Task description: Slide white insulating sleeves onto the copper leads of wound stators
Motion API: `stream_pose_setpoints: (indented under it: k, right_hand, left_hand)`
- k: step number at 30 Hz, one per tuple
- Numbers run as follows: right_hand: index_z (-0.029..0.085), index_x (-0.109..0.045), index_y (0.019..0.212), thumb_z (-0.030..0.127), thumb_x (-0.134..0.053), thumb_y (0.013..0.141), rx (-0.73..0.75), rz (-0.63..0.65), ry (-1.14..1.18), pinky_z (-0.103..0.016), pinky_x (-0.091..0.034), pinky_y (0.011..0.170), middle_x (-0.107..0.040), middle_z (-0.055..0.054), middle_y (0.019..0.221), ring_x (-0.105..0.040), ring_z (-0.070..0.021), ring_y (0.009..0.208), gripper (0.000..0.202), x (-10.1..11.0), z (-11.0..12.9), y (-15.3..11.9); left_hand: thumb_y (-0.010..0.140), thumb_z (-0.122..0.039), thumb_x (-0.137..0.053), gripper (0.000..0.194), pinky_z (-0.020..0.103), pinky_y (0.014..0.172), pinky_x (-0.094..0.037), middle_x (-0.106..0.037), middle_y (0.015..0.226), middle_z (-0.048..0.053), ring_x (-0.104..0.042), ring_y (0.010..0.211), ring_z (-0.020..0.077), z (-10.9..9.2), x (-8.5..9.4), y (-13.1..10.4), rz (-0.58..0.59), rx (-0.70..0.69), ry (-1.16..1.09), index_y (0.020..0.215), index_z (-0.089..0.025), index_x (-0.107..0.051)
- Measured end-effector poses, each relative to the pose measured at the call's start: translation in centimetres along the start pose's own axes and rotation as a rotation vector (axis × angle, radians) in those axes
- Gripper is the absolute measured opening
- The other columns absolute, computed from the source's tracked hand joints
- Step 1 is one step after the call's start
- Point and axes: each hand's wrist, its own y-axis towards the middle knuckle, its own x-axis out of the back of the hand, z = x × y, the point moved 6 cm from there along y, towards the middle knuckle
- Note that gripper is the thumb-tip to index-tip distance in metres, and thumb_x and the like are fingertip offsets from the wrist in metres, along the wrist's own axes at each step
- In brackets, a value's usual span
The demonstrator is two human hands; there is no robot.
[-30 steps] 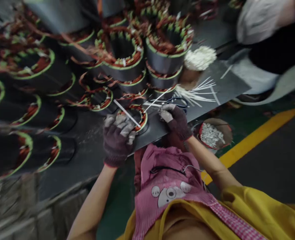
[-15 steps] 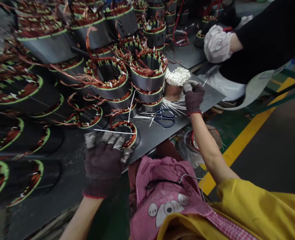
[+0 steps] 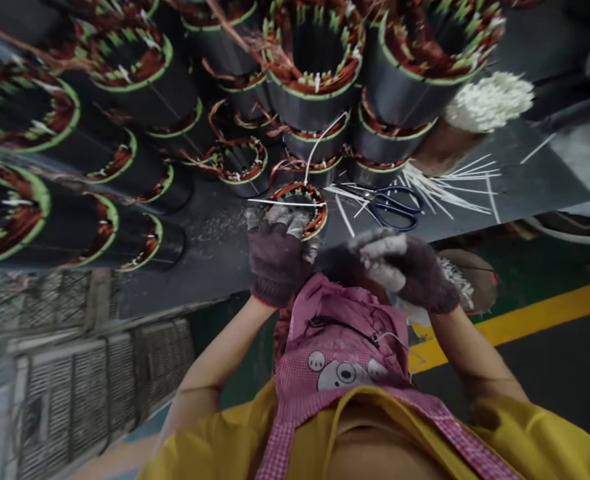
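Note:
My left hand [image 3: 279, 257], in a dark glove with grey fingertips, grips the near-left side of a small copper-wound ring [image 3: 319, 212]. One white tie [image 3: 285, 202] lies across the ring's top and another [image 3: 322, 143] rises from its far edge. My right hand [image 3: 409, 267], gloved alike and slightly blurred, hovers at the bench edge, right of the ring. A white strip [image 3: 345, 215] reaches its fingertips and appears pinched there. Blue-handled scissors [image 3: 395, 207] lie beyond it among loose white strips [image 3: 445, 183].
Stacked wound cores [image 3: 315, 100] crowd the bench's far and left sides. A brown container [image 3: 442, 143] holds a thick bundle of white strips [image 3: 495, 100] at the right. Below the bench edge stands a round container [image 3: 475, 277]. Metal grating [image 3: 75, 387] is at lower left.
My right hand has moved from beside the white bundle toward the small ring. My left hand has stayed at the ring. The camera view has turned and shifted.

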Motion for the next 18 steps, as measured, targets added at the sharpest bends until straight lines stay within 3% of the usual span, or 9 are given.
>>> stream_pose_setpoints:
  k: [2, 5, 13, 18]
  right_hand:
    - [0.029, -0.082, 0.105, 0.027, -0.080, 0.100, -0.031, 0.128, 0.113, -0.039, -0.069, 0.088, -0.085, -0.007, 0.115, -0.083, -0.0228, 0.103, 0.006, -1.5, -0.4, -1.3]
    - [0.026, -0.082, 0.104, 0.028, -0.082, 0.099, -0.118, 0.186, 0.190, -0.036, -0.069, 0.087, -0.086, -0.008, 0.113, -0.083, -0.0214, 0.101, 0.005, -2.1, -1.1, -2.5]
    - [0.025, -0.082, 0.107, 0.022, -0.082, 0.099, -0.176, 0.258, 0.216, -0.036, -0.069, 0.092, -0.085, -0.010, 0.114, -0.082, -0.0212, 0.105, 0.009, -2.9, -1.2, -3.4]
    - [0.023, -0.082, 0.102, 0.028, -0.083, 0.099, -0.265, 0.207, 0.235, -0.033, -0.068, 0.088, -0.086, -0.010, 0.111, -0.082, -0.0210, 0.102, 0.006, -2.8, -1.1, -3.3]
  left_hand:
    - [0.092, -0.041, -0.081, 0.047, 0.073, 0.129, -0.036, -0.079, 0.124, 0.017, -0.068, 0.133, 0.0447, 0.2, 0.0, -0.1, 0.033, 0.008, -0.041, 0.133, -0.020, -0.076]
    - [0.091, -0.040, -0.083, 0.049, 0.067, 0.123, -0.045, -0.079, 0.123, 0.017, -0.069, 0.129, 0.0436, 0.5, 0.3, 0.1, 0.059, 0.012, -0.078, 0.136, -0.022, -0.074]
    - [0.092, -0.034, -0.081, 0.048, 0.062, 0.108, -0.051, -0.080, 0.115, 0.014, -0.071, 0.115, 0.0412, 0.8, 0.2, 0.7, 0.100, -0.005, -0.072, 0.139, -0.024, -0.073]
    - [0.097, -0.037, -0.078, 0.047, 0.059, 0.104, -0.051, -0.079, 0.120, 0.016, -0.071, 0.116, 0.0406, 0.3, 0.2, 0.5, 0.106, -0.015, -0.020, 0.141, -0.023, -0.072]
